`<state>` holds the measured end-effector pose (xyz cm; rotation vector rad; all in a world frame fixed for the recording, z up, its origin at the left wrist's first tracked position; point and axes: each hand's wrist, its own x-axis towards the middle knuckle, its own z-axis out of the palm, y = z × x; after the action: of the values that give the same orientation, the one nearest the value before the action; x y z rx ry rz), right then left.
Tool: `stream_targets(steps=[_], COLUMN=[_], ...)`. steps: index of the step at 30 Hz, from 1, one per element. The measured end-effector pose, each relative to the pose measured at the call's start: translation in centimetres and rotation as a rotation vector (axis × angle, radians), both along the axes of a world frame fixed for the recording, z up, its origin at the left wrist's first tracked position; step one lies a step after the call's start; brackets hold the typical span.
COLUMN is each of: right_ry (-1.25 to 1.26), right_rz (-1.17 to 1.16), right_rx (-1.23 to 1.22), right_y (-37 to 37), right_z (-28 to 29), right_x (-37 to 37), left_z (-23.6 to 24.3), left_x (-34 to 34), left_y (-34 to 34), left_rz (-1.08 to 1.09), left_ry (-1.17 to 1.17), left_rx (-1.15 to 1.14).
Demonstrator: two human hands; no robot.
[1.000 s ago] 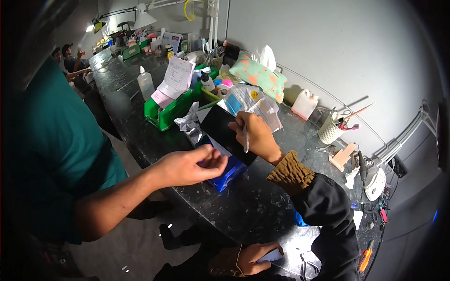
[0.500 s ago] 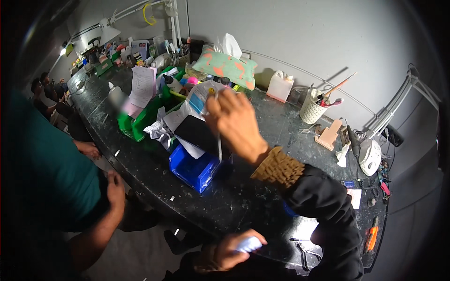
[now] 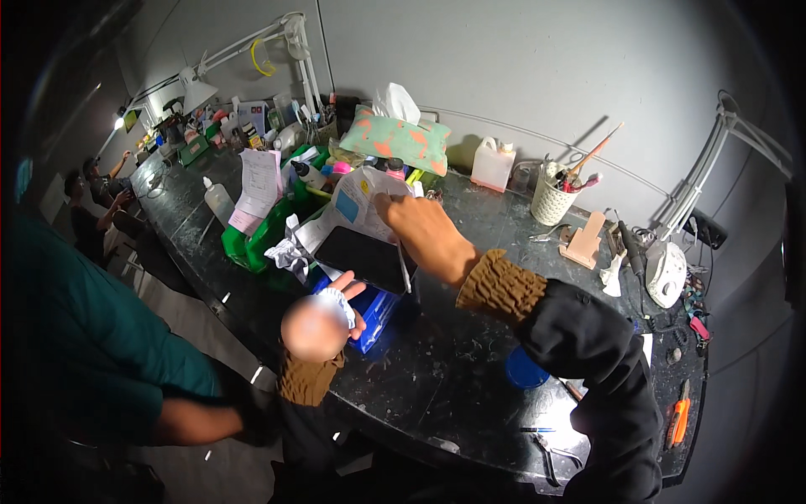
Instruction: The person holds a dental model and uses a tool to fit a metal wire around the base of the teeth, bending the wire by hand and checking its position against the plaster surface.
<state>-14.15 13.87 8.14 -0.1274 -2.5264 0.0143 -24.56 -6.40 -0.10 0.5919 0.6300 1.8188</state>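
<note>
My right hand point(image 3: 428, 239) is closed at the upper right edge of a clear plastic bag point(image 3: 359, 195) with printed paper in it; its fingertips are partly hidden. Below that hand, a black smartphone point(image 3: 363, 257) lies on papers over a blue plastic bin point(image 3: 375, 323). My left hand point(image 3: 356, 290), partly blurred, is in front of the bin, fingers stretched out around a small white crumpled wad point(image 3: 337, 304). Crumpled white paper point(image 3: 290, 250) sits left of the phone, beside a green bin point(image 3: 248, 251).
A patterned tissue pouch point(image 3: 395, 143), a white jug point(image 3: 493, 165) and a tool cup point(image 3: 554, 199) stand along the wall. Pliers point(image 3: 550, 458), orange-handled cutters point(image 3: 678, 420) and a blue round lid point(image 3: 526, 367) lie to the right. A person in a green shirt point(image 3: 92, 328) is at the left.
My left hand has risen from the table's front edge toward the blue bin, carrying the white wad. My right hand has lowered slightly at the bag. The person at the left has shifted their arm.
</note>
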Motion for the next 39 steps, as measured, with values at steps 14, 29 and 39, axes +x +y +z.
stream_targets(steps=[14,29,39], right_ry=[0.278,0.985,0.475], right_rz=[0.378,0.578,0.243], right_rx=[-0.962,-2.153,-0.021], right_y=[4.0,6.3,4.3], right_z=[1.9,5.1,5.9], right_x=[-5.3,-1.8,-4.7], left_z=[1.2,1.2,1.3], left_x=[-1.4,-0.9,-0.3], left_y=[1.0,1.4,1.7], left_rz=[-0.249,-0.229,-0.178], left_ry=[-0.284,-0.269,-0.301], left_rx=[-0.081,-0.110,-0.102])
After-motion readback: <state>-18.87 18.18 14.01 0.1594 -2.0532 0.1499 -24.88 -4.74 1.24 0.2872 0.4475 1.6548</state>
